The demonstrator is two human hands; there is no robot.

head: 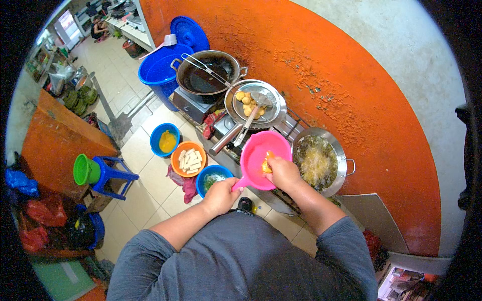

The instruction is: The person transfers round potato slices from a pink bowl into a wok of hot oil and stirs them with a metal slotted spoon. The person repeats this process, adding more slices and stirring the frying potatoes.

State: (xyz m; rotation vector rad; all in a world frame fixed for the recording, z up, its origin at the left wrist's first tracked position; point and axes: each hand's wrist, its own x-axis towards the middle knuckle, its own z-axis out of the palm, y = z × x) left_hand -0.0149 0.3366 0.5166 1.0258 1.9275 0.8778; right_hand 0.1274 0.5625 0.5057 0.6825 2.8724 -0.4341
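My left hand (221, 196) grips the handle of a pink plastic dipper (253, 148) and holds it tilted before me. Inside the dipper, my right hand (285, 174) pinches a wet, yellow-orange coated morsel of food (266, 166); its exact kind is unclear. Just right of the dipper, foam bubbles over food frying in oil in a steel wok (341, 169). Beyond the dipper, a metal strainer (237, 109) resting on a pan holds several golden fried pieces (247, 101). A skimmer (260, 98) lies across it.
On the floor stand a blue bowl of yellow liquid (167, 141), an orange bowl of pale sticks (190, 160) and another blue bowl (213, 180). A dark-oil wok (205, 77) sits farther back, beside a blue bucket (160, 71). Left is a blue stool (113, 177); a person (98, 29) crouches far off.
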